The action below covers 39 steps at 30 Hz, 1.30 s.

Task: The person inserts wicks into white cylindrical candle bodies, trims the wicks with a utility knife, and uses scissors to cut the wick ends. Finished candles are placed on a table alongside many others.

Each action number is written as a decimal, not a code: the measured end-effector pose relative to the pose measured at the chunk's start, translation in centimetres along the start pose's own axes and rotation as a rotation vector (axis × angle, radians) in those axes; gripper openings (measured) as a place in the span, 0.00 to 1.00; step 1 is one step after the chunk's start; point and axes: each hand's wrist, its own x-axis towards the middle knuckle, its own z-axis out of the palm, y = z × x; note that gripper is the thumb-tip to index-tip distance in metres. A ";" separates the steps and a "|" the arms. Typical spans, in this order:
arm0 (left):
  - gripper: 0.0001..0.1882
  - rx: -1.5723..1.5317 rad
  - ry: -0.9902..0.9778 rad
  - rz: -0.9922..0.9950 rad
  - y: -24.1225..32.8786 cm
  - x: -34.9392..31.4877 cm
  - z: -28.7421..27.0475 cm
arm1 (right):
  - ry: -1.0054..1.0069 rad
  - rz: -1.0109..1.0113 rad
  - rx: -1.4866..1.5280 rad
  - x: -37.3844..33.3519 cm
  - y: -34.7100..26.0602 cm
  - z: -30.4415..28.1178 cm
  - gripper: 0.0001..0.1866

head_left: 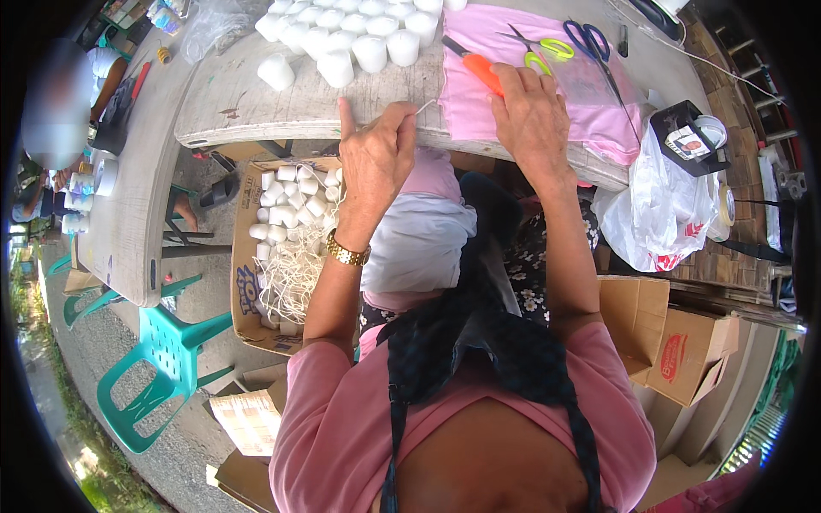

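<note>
My left hand (pixel 376 150) is at the table's front edge, index finger stretched forward and the other fingers closed. From its pinch a short white string (pixel 425 106) sticks out to the right. My right hand (pixel 532 120) rests over the pink cloth (pixel 479 120), its fingers round an orange-handled tool (pixel 483 73) with a dark end pointing away; its exact kind is partly hidden. Beyond my left hand stand several white candles (pixel 370 53) in rows, one candle (pixel 275 72) set apart to the left.
Yellow-green scissors (pixel 556 49) and dark blue scissors (pixel 590 38) lie on the cloth. Below the table, a cardboard box (pixel 246 295) holds small white candles and loose strings (pixel 295 278). A white plastic bag (pixel 658 214) hangs at right. A green chair (pixel 162 342) stands at left.
</note>
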 end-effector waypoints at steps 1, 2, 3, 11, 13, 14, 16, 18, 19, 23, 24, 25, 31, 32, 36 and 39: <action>0.06 -0.003 0.024 0.028 -0.1 -0.1 0.1 | -0.056 0.040 0.040 -0.1 -0.3 0.0 0.16; 0.07 -0.006 0.048 0.058 -0.3 -0.2 0.2 | -0.112 0.081 0.079 -0.3 -0.5 -0.5 0.17; 0.08 -0.008 0.073 0.086 -0.5 -0.3 0.2 | -0.168 0.119 0.120 -0.2 -1.0 -1.2 0.19; 0.13 0.002 0.039 0.115 -1.3 -1.1 -0.1 | -0.292 0.347 0.728 -4.3 -5.0 -6.2 0.20; 0.13 -0.036 0.032 0.086 -1.3 -1.3 -0.2 | -0.304 0.350 0.777 -5.5 -5.4 -6.0 0.20; 0.13 -0.055 0.035 0.070 -1.2 -1.3 -0.2 | -0.344 0.366 0.786 -5.9 -5.5 -5.9 0.21; 0.13 -0.055 0.038 0.064 -1.3 -1.2 -0.3 | -0.326 0.358 0.789 -6.2 -5.7 -5.8 0.22; 0.13 -0.017 0.028 0.081 -1.6 -1.2 -0.4 | -0.319 0.341 0.790 -6.3 -5.8 -5.8 0.23; 0.13 0.017 0.011 0.088 -1.6 -1.2 -0.5 | -0.321 0.329 0.789 -6.3 -5.8 -5.8 0.24; 0.16 0.094 -0.027 0.122 -1.7 -1.2 -1.0 | -0.243 0.228 0.741 -6.8 -5.8 -4.8 0.31; 0.17 0.097 -0.028 0.131 -1.7 -1.2 -1.0 | -0.243 0.226 0.747 -6.8 -5.8 -4.9 0.31; 0.18 0.143 -0.040 0.132 -1.9 -1.2 -1.2 | -0.243 0.225 0.753 -6.8 -5.9 -5.0 0.31; 0.20 0.239 -0.063 0.167 -2.9 -1.0 -2.3 | -0.238 0.186 0.750 -6.6 -6.5 -4.6 0.33; 0.20 0.228 -0.062 0.167 -2.8 -1.0 -2.4 | -0.235 0.183 0.753 -6.5 -6.6 -4.5 0.33; 0.20 0.212 -0.072 0.152 -3.0 -1.2 -2.3 | -0.221 0.158 0.739 -6.6 -6.7 -4.1 0.33; 0.21 0.214 -0.054 0.164 -3.1 -1.3 -2.2 | -0.233 0.144 0.708 -6.5 -6.9 -4.2 0.33</action>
